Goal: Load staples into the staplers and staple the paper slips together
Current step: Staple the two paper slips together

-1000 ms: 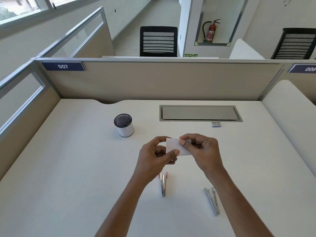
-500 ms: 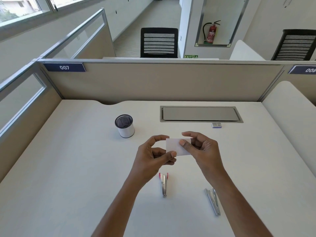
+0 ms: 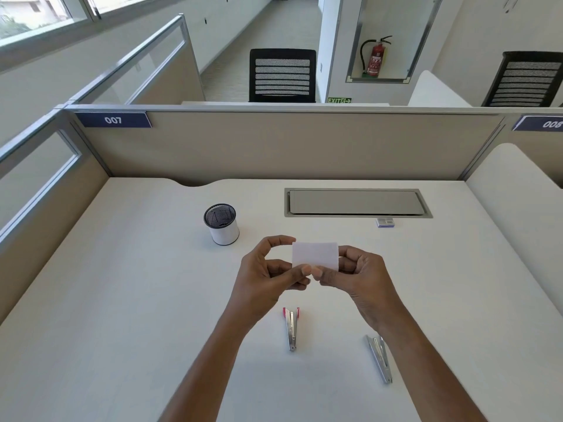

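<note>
Whereas a second ago the paper slips (image 3: 315, 255) sat tilted between the hands, with the right fingers over the far right corner, they are now level and squared, held up above the surface (image 3: 122, 300). The left hand (image 3: 265, 278) has its grip closed on the left edge, thumb at the lower corner and forefinger arched to the upper one. The right hand (image 3: 362, 278) has shifted down and pinches the right edge, its thumb nearly meeting the left thumb. Whether this is one slip or several stacked cannot be told. It reads as aligning the edges before stapling. Both staplers lie untouched nearer the person: the pink-tipped stapler (image 3: 291, 328) just below the hands, the silver stapler (image 3: 379, 357) beside the right forearm. The staple box (image 3: 385, 222) rests well apart by the cable hatch (image 3: 356, 202), and whether either stapler is loaded is not shown.
</note>
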A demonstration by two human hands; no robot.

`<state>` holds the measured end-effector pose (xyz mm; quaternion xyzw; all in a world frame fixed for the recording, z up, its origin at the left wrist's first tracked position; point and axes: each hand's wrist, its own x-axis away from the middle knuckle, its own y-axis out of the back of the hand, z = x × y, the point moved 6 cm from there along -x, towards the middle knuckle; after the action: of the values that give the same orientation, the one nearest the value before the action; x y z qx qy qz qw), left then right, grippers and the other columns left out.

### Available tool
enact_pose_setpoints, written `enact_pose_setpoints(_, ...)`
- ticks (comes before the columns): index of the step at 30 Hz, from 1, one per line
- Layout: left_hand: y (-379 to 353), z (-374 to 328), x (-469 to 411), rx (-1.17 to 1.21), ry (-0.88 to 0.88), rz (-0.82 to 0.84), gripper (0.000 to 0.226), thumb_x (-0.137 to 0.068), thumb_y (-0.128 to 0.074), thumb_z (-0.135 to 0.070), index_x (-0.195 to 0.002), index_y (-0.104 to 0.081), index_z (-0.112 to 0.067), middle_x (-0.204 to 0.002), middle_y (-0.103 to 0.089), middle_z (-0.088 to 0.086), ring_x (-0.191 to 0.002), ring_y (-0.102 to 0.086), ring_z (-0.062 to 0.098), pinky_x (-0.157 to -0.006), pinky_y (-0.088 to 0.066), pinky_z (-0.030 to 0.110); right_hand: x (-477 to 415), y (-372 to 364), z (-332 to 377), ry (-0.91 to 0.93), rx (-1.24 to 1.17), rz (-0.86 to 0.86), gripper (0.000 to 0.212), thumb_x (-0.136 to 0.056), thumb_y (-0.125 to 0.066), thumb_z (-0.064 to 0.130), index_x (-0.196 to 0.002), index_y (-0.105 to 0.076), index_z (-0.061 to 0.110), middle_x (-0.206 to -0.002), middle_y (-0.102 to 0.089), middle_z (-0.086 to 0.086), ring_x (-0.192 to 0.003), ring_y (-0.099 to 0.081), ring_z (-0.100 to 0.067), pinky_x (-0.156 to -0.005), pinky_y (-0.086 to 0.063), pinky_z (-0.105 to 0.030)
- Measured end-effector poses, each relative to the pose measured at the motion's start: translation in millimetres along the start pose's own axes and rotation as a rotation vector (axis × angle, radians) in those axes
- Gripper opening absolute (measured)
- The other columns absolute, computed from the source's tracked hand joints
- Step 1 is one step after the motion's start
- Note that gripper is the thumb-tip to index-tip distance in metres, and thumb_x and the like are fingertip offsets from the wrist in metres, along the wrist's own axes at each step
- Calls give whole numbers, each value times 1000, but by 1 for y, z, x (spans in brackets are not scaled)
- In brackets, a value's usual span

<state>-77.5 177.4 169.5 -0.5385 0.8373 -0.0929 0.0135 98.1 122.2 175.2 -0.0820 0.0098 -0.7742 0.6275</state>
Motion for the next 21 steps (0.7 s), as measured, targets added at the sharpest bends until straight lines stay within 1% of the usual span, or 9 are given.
enact_pose_setpoints(4, 4, 1, 0, 4, 3, -6, 52, -80, -89, -11, -124, -62, -18, -80, -77, 24, -73, -77, 33, -72, -63, 34, 3, -1, 0, -6, 33, -20, 45, -64, -93, 21, -104, -77, 8, -95, -81, -12, -81, -77, -24, -72, -61, -28)
enact_pose_setpoints(8, 7, 3, 1, -10, 8, -9, 50, -79, -90, -12, -122, -64, -21, -80, -78, 23, -74, -78, 34, -72, -63, 36, 3, 1, -2, -24, 78, -9, 32, -73, -91, 12, -102, -78, 10, -91, -81, -11, -78, -77, -26, -72, -61, -29)
enact_pose_setpoints(12, 11, 2, 2, 5, 8, -25, 49, -79, -90, -11, -120, -65, -21, -81, -78, 23, -73, -78, 34, -72, -63, 36, 3, 8, -3, -22, 136, -13, 23, -78, -87, 7, -98, -76, 8, -82, -80, -13, -72, -77, -27, -70, -61, -29)
enact_pose_setpoints(16, 9, 2, 2, 19, 8, -21, 48, -79, -89, -8, -119, -66, -21, -80, -77, 24, -72, -77, 33, -72, -63, 36, 4, 12, -2, 9, 165, -13, 24, -79, -86, 5, -98, -71, 5, -79, -79, -12, -69, -76, -26, -68, -60, -27)
enact_pose_setpoints(21, 5, 4, 3, 63, 24, -7, 45, -76, -91, -15, -116, -70, -21, -81, -77, 25, -73, -77, 34, -73, -63, 37, 4, 15, -1, 6, 150, -22, 25, -81, -83, 4, -100, -66, 3, -79, -79, -15, -73, -77, -33, -71, -62, -33)
